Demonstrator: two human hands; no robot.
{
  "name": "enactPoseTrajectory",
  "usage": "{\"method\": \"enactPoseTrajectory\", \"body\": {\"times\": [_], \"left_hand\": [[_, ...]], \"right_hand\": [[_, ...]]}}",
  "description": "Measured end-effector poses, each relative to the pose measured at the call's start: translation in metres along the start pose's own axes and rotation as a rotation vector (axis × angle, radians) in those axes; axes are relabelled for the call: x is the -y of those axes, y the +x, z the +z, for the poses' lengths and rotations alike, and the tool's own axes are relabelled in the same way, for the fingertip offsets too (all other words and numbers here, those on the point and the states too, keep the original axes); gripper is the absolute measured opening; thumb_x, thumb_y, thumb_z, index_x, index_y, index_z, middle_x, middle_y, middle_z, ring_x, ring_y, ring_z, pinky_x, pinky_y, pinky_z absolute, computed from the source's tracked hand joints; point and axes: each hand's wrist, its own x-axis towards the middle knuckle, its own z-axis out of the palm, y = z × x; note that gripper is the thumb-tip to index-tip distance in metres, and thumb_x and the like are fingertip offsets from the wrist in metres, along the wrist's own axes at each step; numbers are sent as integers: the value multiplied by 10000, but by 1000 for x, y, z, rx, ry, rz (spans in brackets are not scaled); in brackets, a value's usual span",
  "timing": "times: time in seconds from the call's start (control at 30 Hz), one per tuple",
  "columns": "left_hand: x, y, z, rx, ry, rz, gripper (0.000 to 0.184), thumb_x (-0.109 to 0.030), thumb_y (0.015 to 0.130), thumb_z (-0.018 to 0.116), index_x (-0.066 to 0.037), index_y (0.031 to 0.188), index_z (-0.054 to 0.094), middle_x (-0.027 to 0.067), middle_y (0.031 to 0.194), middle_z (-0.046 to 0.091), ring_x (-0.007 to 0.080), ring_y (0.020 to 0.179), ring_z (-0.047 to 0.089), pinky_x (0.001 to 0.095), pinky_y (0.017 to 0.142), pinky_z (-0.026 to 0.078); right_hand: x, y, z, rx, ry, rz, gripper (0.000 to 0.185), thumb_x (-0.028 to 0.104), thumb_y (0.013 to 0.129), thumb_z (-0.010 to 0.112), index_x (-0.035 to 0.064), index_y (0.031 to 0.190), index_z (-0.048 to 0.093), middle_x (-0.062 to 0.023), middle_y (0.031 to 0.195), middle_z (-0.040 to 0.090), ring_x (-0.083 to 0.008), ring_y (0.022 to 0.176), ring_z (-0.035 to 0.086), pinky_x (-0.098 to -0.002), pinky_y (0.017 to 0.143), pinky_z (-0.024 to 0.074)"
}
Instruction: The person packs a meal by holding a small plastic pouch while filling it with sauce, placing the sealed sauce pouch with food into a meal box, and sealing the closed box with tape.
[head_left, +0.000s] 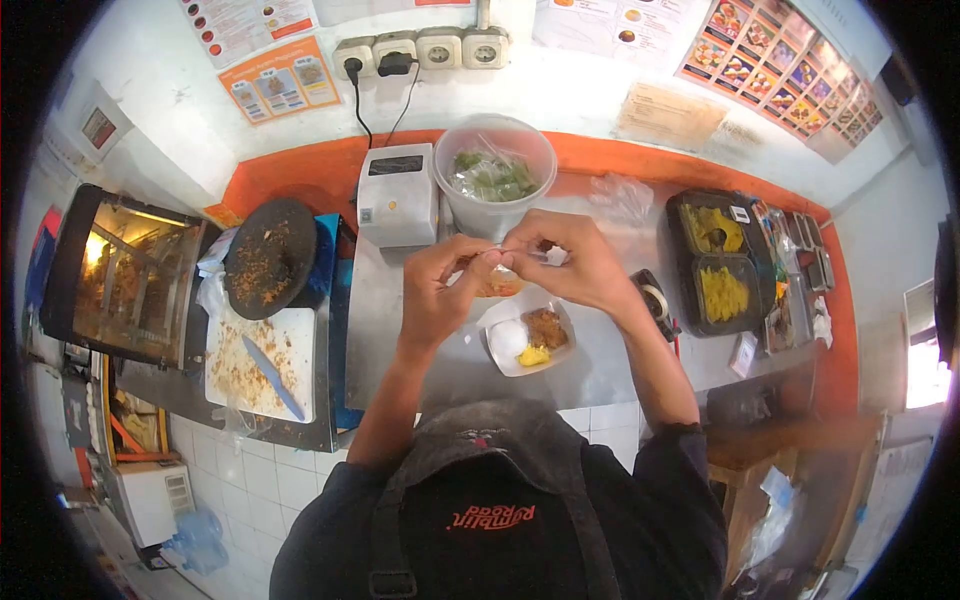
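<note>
The black shirt (pixel 330 540) is nearest. Farther, above the worktop (pixel 620 370), the fingers of the left hand (pixel 432 285) and right hand (pixel 575 262) pinch together, seemingly on the top of a small clear bag (pixel 500 287), near the white box (pixel 514 371). Gentle, even tension should protect the thin plastic.

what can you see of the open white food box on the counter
The open white food box, squarish and paper-like, sits level on the grey metal counter. It holds a smooth white mound, a crumbly brown portion and a smaller bright yellow heap. Neither hand touches it; a small clear plastic bag with orange contents hangs near its far edge, contact unclear.
</note>
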Motion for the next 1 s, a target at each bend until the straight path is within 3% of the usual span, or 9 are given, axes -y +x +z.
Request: {"method": "enactPoseTrajectory", "body": {"times": [0.13,0.2,0.33,0.5,0.63,0.73,0.83,0.9,1.0], "left_hand": [[11,-10,-4,2,129,154,73,-44,879,673,24,883,700,60,773,694,83,721,634,238,667,507],[10,-14,-3,-36,71,165,62,-35,875,672,19,866,701,61,758,689,86,713,630,240,647,498],[14,-25,4,-28,-32,73,62,-33,875,673,23,860,697,57,763,687,92,707,629,239,654,497],[35,-30,36,-78,-201,-31,89,-59,929,629,15,975,644,38,877,649,89,739,601,224,687,477],[30,-34,50,-91,-260,-106,101,-81,947,617,17,974,626,30,869,634,71,801,595,233,676,501],[29,-35,64,-120,-272,-55,86,-70,956,598,11,974,620,42,887,639,73,795,598,232,669,501],[27,-38,72,-151,-176,-67,82,-69,960,590,6,982,614,43,865,645,74,771,599,230,663,499],[33,-40,80,-246,-96,19,78,-74,960,596,0,979,612,49,846,661,75,734,603,231,650,499],[36,-40,89,-326,108,148,80,-79,952,611,-8,989,614,59,834,675,84,705,611,234,622,496]], "right_hand": [[0,-12,10,-7,25,55,122,115,811,705,19,879,675,-75,754,651,-164,655,593,-299,626,483],[1,-20,8,-16,-24,108,107,102,833,711,11,853,657,-36,723,610,-93,655,522,-263,597,430],[1,-42,-10,39,-90,131,91,96,858,686,18,881,645,-44,728,598,-105,641,520,-273,594,433],[-16,-51,-11,-111,-316,-49,88,117,913,635,31,896,625,-89,775,590,-249,676,566,-346,652,458],[-19,-55,-11,-139,-210,14,107,136,919,630,30,926,617,-120,805,600,-285,720,584,-367,686,462],[-16,-54,-13,15,-164,0,145,160,919,638,21,954,613,-129,844,610,-279,738,592,-352,696,468],[-33,-61,-6,-89,-51,39,205,203,896,671,1,876,651,-124,774,643,-258,666,606,-359,648,472],[-41,-67,-5,-279,364,230,238,224,891,700,10,794,660,-68,717,650,-115,640,579,-304,593,450],[-47,-86,-12,-124,168,500,248,236,889,718,18,786,660,-5,703,639,-40,663,543,-259,584,451]]}}
